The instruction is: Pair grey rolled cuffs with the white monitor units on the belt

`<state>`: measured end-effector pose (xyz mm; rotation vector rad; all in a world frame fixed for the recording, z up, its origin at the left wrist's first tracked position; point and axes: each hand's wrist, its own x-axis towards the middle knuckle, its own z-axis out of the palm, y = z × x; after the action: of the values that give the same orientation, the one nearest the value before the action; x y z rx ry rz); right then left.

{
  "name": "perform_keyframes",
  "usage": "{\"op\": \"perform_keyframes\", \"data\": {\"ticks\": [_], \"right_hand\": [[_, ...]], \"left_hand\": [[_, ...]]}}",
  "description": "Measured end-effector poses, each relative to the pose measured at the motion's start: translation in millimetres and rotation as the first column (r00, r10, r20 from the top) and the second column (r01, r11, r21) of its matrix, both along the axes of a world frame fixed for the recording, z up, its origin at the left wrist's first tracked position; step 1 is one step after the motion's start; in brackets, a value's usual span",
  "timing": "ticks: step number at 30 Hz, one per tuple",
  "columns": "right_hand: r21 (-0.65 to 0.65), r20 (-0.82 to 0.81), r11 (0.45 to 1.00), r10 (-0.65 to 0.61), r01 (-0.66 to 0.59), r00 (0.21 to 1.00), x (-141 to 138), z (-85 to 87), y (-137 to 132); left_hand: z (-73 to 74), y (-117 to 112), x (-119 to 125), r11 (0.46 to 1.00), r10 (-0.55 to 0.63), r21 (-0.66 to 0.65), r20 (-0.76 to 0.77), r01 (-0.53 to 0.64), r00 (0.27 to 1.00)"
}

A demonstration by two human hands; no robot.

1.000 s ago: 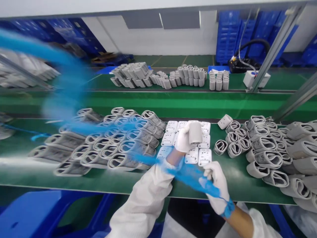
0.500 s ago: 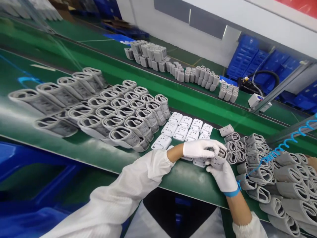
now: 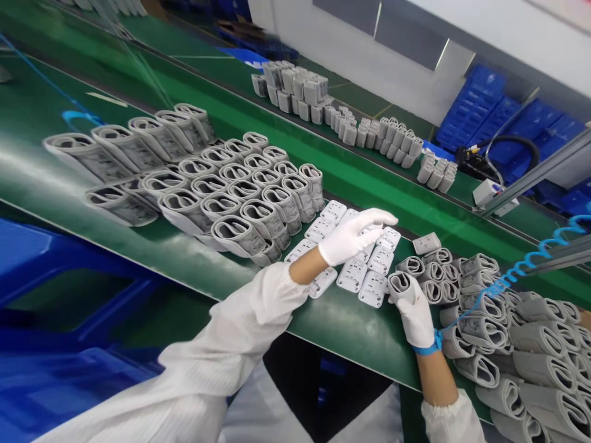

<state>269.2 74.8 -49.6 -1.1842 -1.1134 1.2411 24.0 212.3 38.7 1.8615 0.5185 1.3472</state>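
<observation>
My left hand (image 3: 355, 235), in a white glove, is over the rows of white plastic device housings (image 3: 352, 275) with its fingers stretched out and nothing visible in them. It hides part of the back rows. My right hand (image 3: 418, 317), gloved and with a blue wrist strap (image 3: 429, 346), grips a rolled grey cuff (image 3: 399, 285) just right of the housings. The roll's open end faces up. Close behind that hand, more rolled grey cuffs (image 3: 434, 271) stand together on the green work surface (image 3: 341, 329).
Many rolled cuffs (image 3: 237, 234) stand in rows at left, and more cuffs (image 3: 538, 351) are piled at right. A coiled blue cord (image 3: 526, 267) crosses the right side. Behind the green ledge, further cuff stacks (image 3: 295, 92) line another surface. Blue crates (image 3: 475, 104) stand farther back.
My left hand has let go of the rolled cuff and moved left over the housings, its fingers now extended. My right hand keeps the cuff. The camera view has shifted slightly.
</observation>
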Motion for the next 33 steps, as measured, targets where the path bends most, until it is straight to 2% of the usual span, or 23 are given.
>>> {"op": "perform_keyframes", "data": {"ticks": [2, 4, 8, 11, 14, 18, 22, 25, 28, 30, 33], "right_hand": [[0.041, 0.063, 0.998, -0.059, 0.056, 0.996, 2.0, -3.0, 0.2], [0.084, 0.122, 0.991, -0.11, 0.101, 0.986, 1.8, -3.8, 1.7], [0.108, 0.243, 0.993, -0.08, 0.055, 0.967, -4.3, 0.5, 6.7], [0.112, 0.302, 0.994, -0.022, -0.013, 0.953, -8.2, 4.2, 9.4], [0.095, 0.34, 0.995, 0.002, -0.036, 0.94, -8.1, 4.6, 7.6], [0.086, 0.359, 0.996, -0.005, -0.028, 0.933, -3.4, -0.6, -6.1], [0.095, 0.291, 0.994, -0.085, 0.059, 0.953, 2.9, -10.2, -31.5], [0.046, 0.171, 0.996, -0.088, 0.082, 0.981, 6.6, -14.8, -51.0], [-0.052, -0.063, 0.997, -0.062, 0.059, 0.996, 8.1, -13.9, -65.0], [-0.098, -0.173, 0.994, -0.073, 0.057, 0.982, 8.5, -10.9, -70.4], [-0.124, -0.235, 0.992, -0.064, 0.035, 0.97, 9.6, -6.3, -73.3]], "left_hand": [[-1.0, -29.4, -9.2, 0.987, 0.144, 0.089, -0.136, -0.133, 0.98], [-13.5, -70.8, -10.0, 0.979, 0.197, 0.113, -0.295, -0.171, 0.935], [-58.6, -152.7, 15.2, 0.951, 0.298, 0.068, -0.456, -0.301, 0.839], [-84.1, -185.1, 41.4, 0.916, 0.383, 0.096, -0.496, -0.389, 0.779], [-93.6, -194.9, 56.9, 0.903, 0.401, 0.077, -0.503, -0.423, 0.765], [-98.6, -199.2, 59.2, 0.861, 0.416, -0.057, -0.494, -0.506, 0.764], [-99.7, -199.8, 57.3, 0.794, 0.419, -0.211, -0.49, -0.571, 0.764], [-95.2, -194.4, 55.3, 0.749, 0.34, -0.327, -0.558, -0.577, 0.757], [-87.2, -188.1, 49.7, 0.767, 0.232, -0.362, -0.615, -0.53, 0.754], [-78.6, -185.9, 45.6, 0.797, 0.182, -0.329, -0.669, -0.507, 0.721], [-60.5, -185.2, 42.6, 0.843, 0.175, -0.182, -0.798, -0.507, 0.577]]}}
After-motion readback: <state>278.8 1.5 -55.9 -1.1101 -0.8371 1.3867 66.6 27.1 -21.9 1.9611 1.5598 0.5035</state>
